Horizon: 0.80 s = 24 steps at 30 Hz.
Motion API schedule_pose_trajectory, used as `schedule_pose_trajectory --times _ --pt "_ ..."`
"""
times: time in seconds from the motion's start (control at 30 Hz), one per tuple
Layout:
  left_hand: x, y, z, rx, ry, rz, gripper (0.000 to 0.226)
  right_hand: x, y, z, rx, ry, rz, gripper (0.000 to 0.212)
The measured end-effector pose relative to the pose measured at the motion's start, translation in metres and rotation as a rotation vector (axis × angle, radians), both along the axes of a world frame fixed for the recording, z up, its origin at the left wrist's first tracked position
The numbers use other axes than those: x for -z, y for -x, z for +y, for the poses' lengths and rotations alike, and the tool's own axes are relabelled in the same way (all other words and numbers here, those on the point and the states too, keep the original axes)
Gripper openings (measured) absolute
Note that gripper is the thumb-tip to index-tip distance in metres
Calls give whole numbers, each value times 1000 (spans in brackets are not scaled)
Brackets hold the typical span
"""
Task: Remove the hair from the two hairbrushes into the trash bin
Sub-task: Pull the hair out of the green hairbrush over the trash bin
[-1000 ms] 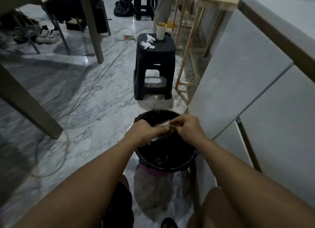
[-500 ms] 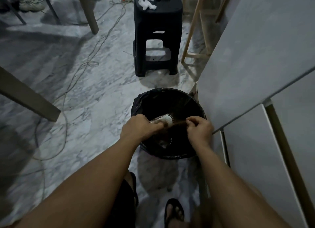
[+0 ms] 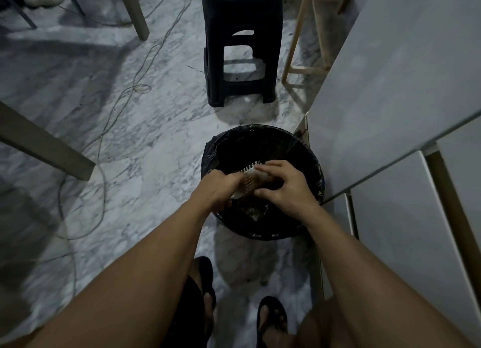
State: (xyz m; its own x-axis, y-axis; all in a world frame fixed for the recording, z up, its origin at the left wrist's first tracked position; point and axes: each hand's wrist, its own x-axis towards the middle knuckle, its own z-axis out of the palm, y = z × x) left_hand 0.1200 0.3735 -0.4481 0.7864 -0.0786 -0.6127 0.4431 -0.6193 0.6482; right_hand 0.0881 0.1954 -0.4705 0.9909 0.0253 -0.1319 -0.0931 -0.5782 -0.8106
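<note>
The left hand (image 3: 217, 189) is closed around the handle end of the hairbrush (image 3: 248, 182), holding it directly above the trash bin (image 3: 263, 233). The brush's long axis runs from that hand up and away over the bin's opening. The right hand (image 3: 283, 189), just beside it, curls its fingers (image 3: 270, 167) onto the bristle face, apparently pinching hair.

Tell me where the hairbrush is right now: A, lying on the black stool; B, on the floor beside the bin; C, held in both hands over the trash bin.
C: the left hand and right hand grip the hairbrush above the black-lined trash bin.
</note>
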Motion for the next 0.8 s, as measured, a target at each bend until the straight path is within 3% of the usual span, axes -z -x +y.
schedule_pose_trajectory --times 0.13,0.3,0.43,0.67,0.8 --pt "4 -2 2 46 -34 1 43 0 -4 6 189 15 -77 14" --pt "9 -5 9 63 -74 -11 47 -3 -12 -24 388 3 73 7" --pt "8 -3 5 43 -51 7 54 -4 -10 -24 379 -115 111 10" --pt "3 -1 -4 25 -15 10 84 0 -4 -5 154 -140 101 14" --pt "5 -1 -4 49 -99 -31 80 -1 -5 -6 106 -204 92 18"
